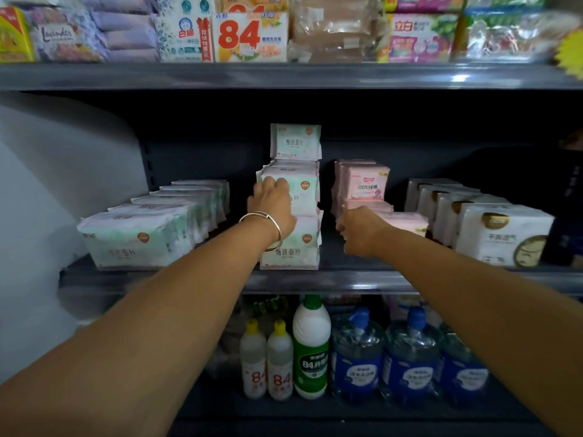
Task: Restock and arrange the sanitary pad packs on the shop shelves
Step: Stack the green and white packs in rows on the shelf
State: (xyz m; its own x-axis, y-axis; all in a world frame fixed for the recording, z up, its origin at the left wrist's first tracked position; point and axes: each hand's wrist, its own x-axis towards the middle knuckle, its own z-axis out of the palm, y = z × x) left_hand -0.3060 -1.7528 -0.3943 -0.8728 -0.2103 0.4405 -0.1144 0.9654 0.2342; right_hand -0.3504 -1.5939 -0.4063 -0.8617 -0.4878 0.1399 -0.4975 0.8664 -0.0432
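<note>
Mid-arrangement, by the look of it — squaring up the mint-green stack [291, 197] at the centre of the frame, on the middle shelf [315, 277]. Three tiers there, the top pack [296, 141] standing upright and slightly back from the ones below. Left hand [273, 205], silver bangle [263, 225] at the wrist, laid against the front and left edge of the middle pack, fingers curled over its top corner and gripping it. Right hand [356, 230], just right of centre, reaching toward the low pink packs [400, 220]; fingers turned away from the camera, so cannot tell whether pinching anything or merely closing in.

Next move, probably: steadying the green tower while nudging packs flush — calls for a light push, since the tall stack looks ready to topple forward.

Around, largest first: row of green-and-lilac packs [142, 234] running back at left of the frame; white boxed packs [501, 238] at right; upright pink packs [362, 182] behind the right hand. Soap and detergent bars [249, 36] along the upper shelf; blue jugs [410, 357] and bleach bottles [310, 345] at the bottom. Little spare room either side of the stack — neighbours close in.
</note>
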